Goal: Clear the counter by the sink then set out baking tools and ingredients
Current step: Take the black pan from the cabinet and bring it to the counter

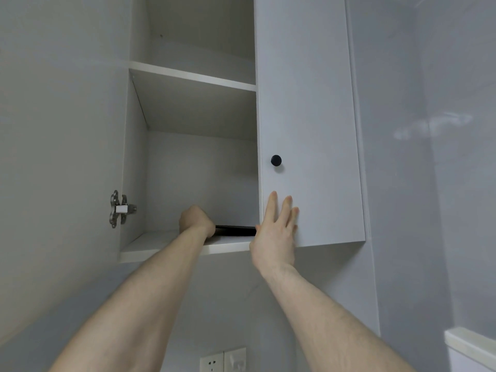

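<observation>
Left hand (197, 220) is curled round the edge of a flat black thing (236, 230) – maybe a baking tray – on the bottom cupboard shelf (158, 241), right hand (277, 232) flat w/ straight fingers on the shut door (308, 116) – slide it out slow & level.

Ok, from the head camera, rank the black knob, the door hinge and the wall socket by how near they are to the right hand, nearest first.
1. Black knob, just above the right hand on the closed door.
2. Wall socket, below, at the bottom edge.
3. Door hinge, far left, past the left hand.
</observation>
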